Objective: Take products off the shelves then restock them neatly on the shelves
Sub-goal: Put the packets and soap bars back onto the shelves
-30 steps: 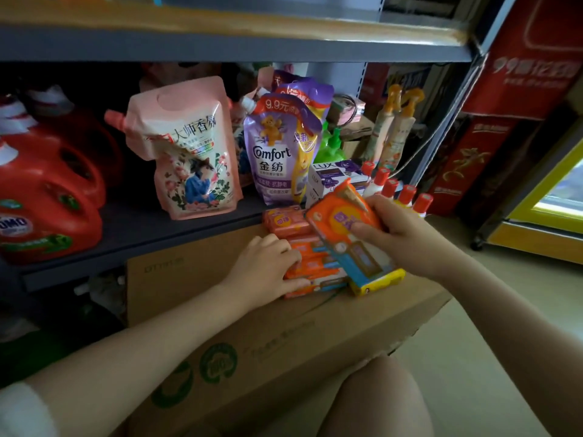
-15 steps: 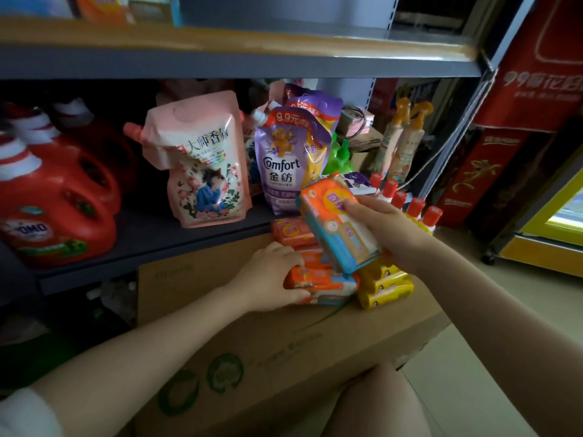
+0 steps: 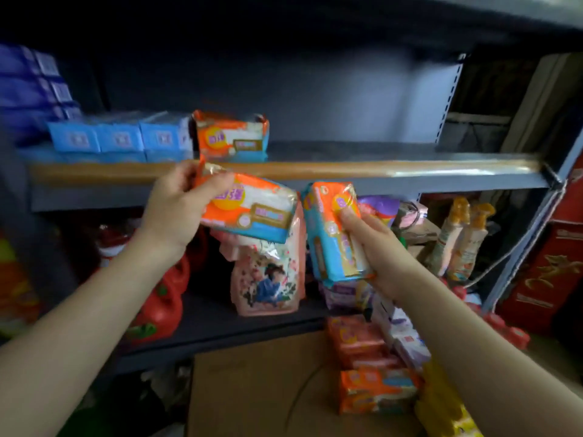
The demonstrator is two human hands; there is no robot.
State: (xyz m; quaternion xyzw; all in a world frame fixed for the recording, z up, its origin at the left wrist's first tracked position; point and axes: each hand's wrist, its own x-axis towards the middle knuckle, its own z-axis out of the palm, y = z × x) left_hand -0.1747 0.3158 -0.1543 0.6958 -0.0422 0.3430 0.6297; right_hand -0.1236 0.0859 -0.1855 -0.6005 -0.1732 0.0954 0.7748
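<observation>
Orange soap packs have left the cardboard box (image 3: 252,392): the left hand (image 3: 176,212) now grips 1 pack (image 3: 252,212) and the right hand (image 3: 375,244) another (image 3: 334,228), both raised to the upper shelf (image 3: 347,171) beside the pack already placed (image 3: 232,135), so restocking resumes

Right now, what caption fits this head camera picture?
Each hand lifts an orange plastic soap pack toward the grey metal shelf.

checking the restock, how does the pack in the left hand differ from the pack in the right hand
The left hand pinches the left pack by its top corner, so it lies roughly level with its broad front showing. The right hand wraps the right pack from the side and holds it upright, narrow edge showing. Both are orange, white and blue wrapped packs, raised below the upper shelf.
</observation>
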